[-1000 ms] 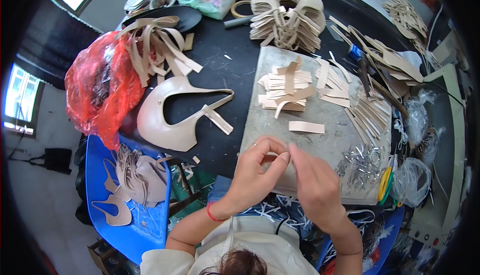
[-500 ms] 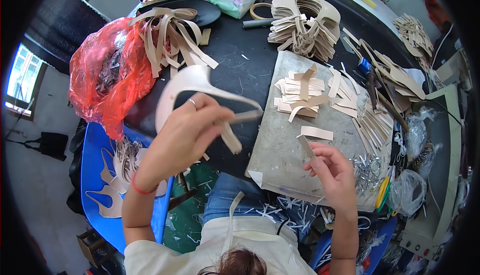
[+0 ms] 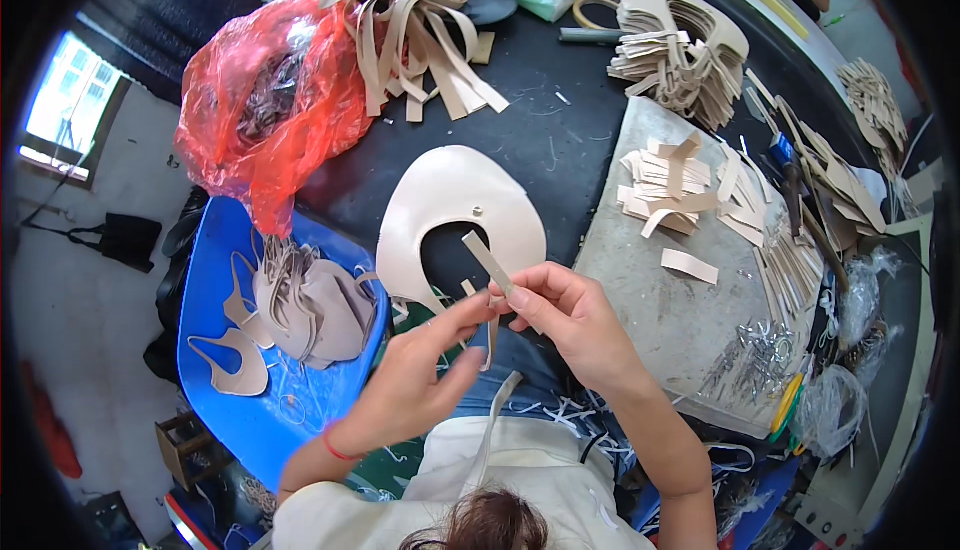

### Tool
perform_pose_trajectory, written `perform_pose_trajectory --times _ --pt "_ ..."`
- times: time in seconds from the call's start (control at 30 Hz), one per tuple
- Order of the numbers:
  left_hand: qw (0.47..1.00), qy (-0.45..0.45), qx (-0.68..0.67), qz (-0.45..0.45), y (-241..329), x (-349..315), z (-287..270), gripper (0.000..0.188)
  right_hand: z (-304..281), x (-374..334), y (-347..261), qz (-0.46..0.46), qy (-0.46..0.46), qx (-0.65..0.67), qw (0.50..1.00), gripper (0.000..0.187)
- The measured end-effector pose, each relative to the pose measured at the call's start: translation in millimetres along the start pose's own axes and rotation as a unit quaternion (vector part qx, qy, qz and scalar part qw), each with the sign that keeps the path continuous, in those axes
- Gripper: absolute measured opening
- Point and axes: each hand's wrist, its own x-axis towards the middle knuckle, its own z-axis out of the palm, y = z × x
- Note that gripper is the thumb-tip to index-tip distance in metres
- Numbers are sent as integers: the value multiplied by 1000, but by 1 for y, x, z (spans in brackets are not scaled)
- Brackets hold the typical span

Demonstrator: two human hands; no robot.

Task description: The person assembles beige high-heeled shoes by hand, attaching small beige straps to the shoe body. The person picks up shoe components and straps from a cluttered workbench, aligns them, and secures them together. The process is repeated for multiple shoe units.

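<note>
Left of the left grip, a blue plastic container holds beige pieces. That grip has its thumb apart from its fingers; whether its fingertips hold anything, I cannot tell. Ahead of it, a curved beige piece shows over the black table. A short strip is pinched between thumb and fingers of the right grip; right of that grip lies a grey board with loose strips.

I'm seeing a pale horseshoe-shaped piece lying on the black surface; a narrow beige strip is slanting over its opening, pinched in the right fingers.
</note>
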Motion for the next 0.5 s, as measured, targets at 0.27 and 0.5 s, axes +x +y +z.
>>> perform_pose_trajectory --times 0.27,0.5 --pt "953 216 215 -2 -45 -7 61 50 2 -9 -10 -6 74 -85 994 20" --pt "942 159 -261 -139 -33 -6 34 40 -7 -37 -12 -52 89 -242 965 20"
